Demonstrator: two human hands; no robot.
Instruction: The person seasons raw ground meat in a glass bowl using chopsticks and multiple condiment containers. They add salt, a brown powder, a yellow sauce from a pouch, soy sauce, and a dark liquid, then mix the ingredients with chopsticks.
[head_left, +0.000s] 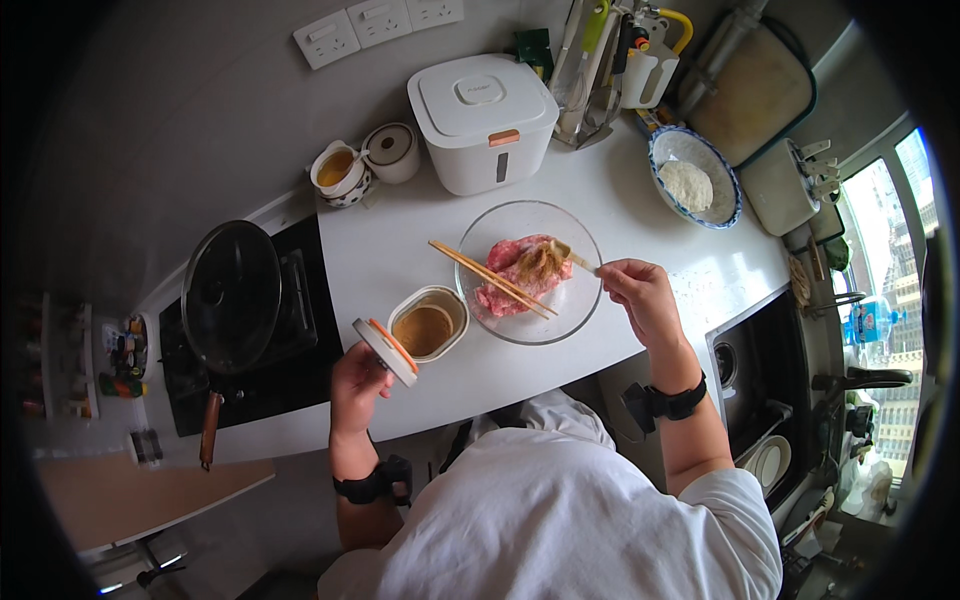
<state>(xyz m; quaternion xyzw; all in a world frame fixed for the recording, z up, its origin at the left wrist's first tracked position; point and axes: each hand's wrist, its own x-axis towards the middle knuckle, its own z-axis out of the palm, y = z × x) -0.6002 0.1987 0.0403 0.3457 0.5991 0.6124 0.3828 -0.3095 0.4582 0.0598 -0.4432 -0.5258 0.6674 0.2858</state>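
Note:
My right hand (636, 294) grips the end of a small spoon (579, 260) over a clear glass bowl (540, 333). Raw minced meat (504, 298) fills the bowl's middle, with a heap of brown powder (541, 268) on top, touching the spoon's head. A pair of wooden chopsticks (480, 268) lies across the meat and over the bowl's left rim. In my left hand (358, 384) is a pale lid with an orange seal (386, 351), tilted beside an uncovered canister (459, 321). Brown powder (424, 331) sits inside that canister.
Left is a black cooktop (292, 375) with a glass-lidded pan (231, 296). Behind stand a white lidded bin (480, 127), a jar of amber liquid (335, 171) and a lidded pot (391, 150). A blue-rimmed bowl (726, 187) holds white dough (685, 186); the sink (757, 360) is at right.

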